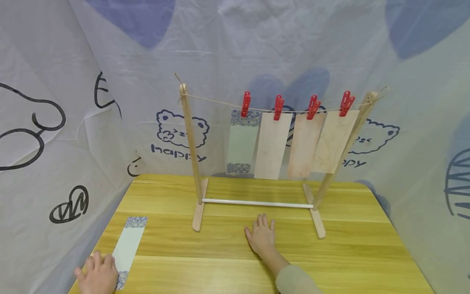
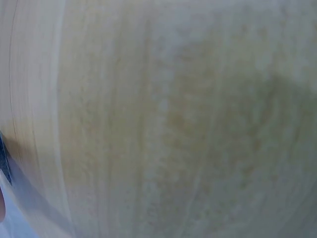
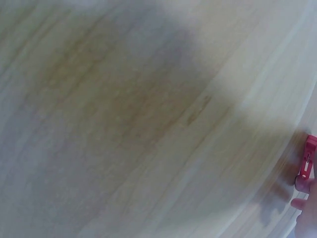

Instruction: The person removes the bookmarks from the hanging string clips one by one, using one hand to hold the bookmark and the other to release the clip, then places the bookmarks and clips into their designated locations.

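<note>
A pale paper strip [image 1: 129, 244] with blue patterned ends lies on the table at the left. My left hand [image 1: 98, 274] rests at its near end with spread fingers touching its left edge; in the left wrist view only a dark corner of the strip [image 2: 5, 163] and a bit of finger show. My right hand [image 1: 262, 237] is down on the table before the drying rack [image 1: 257, 202]. At the right edge of the right wrist view, its fingers [image 3: 308, 218] hold a red clothespin [image 3: 308, 158], which the hand hides in the head view.
A string [image 1: 216, 101] runs between the rack's wooden posts. Several red clothespins [image 1: 278, 108] hold paper strips on it, one with blue patterned ends [image 1: 242, 141], the others plain cream or pinkish [image 1: 272, 147]. Printed cloth [image 1: 220, 49] surrounds the wooden table [image 1: 349, 253].
</note>
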A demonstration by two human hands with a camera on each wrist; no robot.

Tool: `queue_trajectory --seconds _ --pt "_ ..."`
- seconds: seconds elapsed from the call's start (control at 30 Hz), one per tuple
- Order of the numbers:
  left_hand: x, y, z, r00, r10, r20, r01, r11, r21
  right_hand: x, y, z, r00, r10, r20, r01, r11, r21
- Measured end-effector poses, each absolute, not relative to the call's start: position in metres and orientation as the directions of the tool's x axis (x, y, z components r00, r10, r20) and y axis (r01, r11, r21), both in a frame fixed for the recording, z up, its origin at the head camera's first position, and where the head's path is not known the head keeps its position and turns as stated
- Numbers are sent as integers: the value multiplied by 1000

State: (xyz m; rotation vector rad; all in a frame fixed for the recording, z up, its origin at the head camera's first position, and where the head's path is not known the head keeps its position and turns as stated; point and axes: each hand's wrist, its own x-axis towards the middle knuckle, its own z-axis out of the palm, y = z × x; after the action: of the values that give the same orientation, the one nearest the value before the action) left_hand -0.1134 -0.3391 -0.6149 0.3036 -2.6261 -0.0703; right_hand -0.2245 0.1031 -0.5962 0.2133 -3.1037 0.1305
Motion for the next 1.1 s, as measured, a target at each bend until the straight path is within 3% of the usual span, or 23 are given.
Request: queue_trajectory --seconds 0.53,0.83,0.9,1.1 --pt "-116 -336 -614 -853 -275 444 -250 961 116 -225 104 -598 -991 -133 16 -134 986 -100" --pt "-117 -334 -616 -805 -281 523 -235 960 153 -223 105 -592 -992 -125 11 -126 987 -100" --pt "-117 -333 -613 -830 -300 469 -251 954 166 -223 105 -591 -992 -124 18 -125 987 -102" --pt "-123 -331 -594 -929 -340 146 -313 932 182 -222 107 -587 -991 -122 63 -129 986 -110"
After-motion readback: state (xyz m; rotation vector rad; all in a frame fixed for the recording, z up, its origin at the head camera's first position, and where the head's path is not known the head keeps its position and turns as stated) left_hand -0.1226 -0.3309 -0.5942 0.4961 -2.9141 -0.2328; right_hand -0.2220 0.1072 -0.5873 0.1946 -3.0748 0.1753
